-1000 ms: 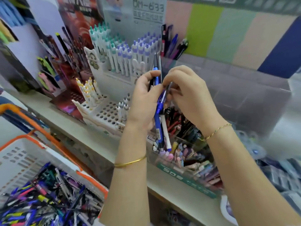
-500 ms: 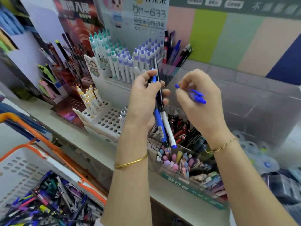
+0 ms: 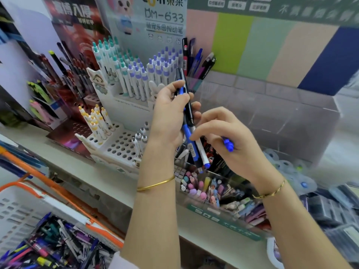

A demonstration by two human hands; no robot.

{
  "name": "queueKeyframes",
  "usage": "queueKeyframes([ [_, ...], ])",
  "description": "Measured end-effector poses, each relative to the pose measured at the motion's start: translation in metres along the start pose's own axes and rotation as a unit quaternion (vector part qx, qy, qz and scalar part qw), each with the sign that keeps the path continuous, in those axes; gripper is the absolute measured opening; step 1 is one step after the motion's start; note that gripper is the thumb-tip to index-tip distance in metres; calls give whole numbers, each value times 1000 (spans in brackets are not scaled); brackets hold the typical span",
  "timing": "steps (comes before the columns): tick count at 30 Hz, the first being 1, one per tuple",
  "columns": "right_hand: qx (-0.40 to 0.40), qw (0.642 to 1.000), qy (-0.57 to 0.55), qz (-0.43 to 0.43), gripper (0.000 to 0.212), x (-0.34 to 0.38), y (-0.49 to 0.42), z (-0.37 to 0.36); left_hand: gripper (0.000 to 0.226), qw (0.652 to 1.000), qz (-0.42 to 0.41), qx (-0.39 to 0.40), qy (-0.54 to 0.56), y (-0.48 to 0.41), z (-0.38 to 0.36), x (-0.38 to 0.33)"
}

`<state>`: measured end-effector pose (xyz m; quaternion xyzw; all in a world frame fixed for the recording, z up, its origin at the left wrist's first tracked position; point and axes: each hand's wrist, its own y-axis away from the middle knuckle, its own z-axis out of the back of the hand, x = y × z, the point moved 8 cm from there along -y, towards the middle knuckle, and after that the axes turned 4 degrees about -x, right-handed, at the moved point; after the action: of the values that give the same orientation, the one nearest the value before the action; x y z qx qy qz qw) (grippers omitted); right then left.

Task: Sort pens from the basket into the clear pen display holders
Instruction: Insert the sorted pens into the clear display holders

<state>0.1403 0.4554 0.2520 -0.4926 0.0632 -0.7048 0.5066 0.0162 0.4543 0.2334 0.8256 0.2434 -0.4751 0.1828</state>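
Your shelf (image 3: 97, 171) carries a tall clear holder (image 3: 272, 117) behind your hands, with a white rack (image 3: 120, 144) of upright pens on its left. The basket (image 3: 23, 206) of loose pens sits low at your left. Your left hand (image 3: 169, 117) grips two pens (image 3: 191, 144) above a crowded low holder (image 3: 213, 202). Your right hand (image 3: 244, 158) curls round a short blue pen (image 3: 227, 144), one fingertip touching the pair.

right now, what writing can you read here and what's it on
"東米": top of the pale display card
"DM-633": same card, below the brand
"萌宠乐园按动笔": same card, under the number
Red poster: big characters, too blurred
Green sign at top: too blurred
Green label strip on the clear pen holder: too blurred
Sticker on the blue pen: too small
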Motion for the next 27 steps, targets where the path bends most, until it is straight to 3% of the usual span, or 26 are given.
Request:
queueKeyframes([
  [3, 10, 1000, 0, -15, 36, 0, 5, 5, 24, 1000, -1, 1, -3, 2, -6, 1],
  [6, -40, 997, -34, -51, 35, 1, 8, 16, 25, 1000, 1, 14, 13, 3, -13, 4],
  [9, -104, 977, -107, -154, 10, -4, 8, 24, 24, 999, -10, 29, 11, 3, -18, 5],
  [13, -68, 970, -14, -232, 29, -8, 4, 15, 24, 999, -36, 32, 17, 6, -22, 3],
  [17, -104, 943, -134, -286, 22, -15, 9, 8, 22, 995, -53, 45, 78, 10, -28, 0],
  [27, -227, 912, -166, -299, 2, -22, 15, 9, 28, 988, -120, -39, 85, 5, -25, 2],
])
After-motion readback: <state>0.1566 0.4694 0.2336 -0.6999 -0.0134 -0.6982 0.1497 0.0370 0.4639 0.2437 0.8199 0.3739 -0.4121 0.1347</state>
